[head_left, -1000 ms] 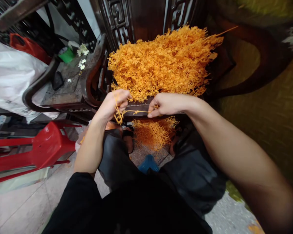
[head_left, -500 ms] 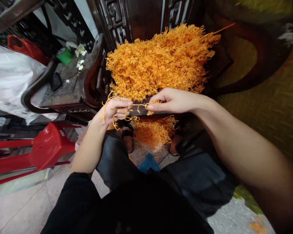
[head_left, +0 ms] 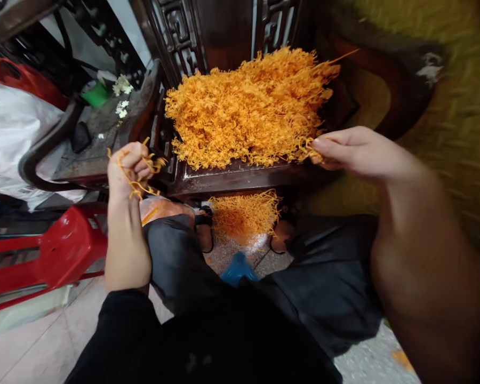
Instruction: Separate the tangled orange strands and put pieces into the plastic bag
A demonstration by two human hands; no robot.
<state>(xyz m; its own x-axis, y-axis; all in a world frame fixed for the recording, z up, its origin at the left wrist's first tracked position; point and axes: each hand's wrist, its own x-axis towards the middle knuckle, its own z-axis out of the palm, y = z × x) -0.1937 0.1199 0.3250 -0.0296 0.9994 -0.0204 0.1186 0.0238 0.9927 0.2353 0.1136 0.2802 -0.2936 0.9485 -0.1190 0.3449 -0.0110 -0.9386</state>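
Note:
A big heap of orange stringy sprigs lies on the seat of a dark carved wooden chair in front of me. My left hand is closed around a small bunch of the orange strands, held left of the chair seat. My right hand is at the heap's right edge, its fingertips pinching a few strands there. A smaller pile of orange strands lies on the floor under the seat's front edge, between my knees.
A red plastic stool lies on its side at the left. Behind it are a white sack, a dark side table with small white flowers and a green cup. A blue object sits on the floor.
My hands, close together in front of the seat pulling a strand, have parted. The left moved left with its bunch; the right swung to the heap's right edge.

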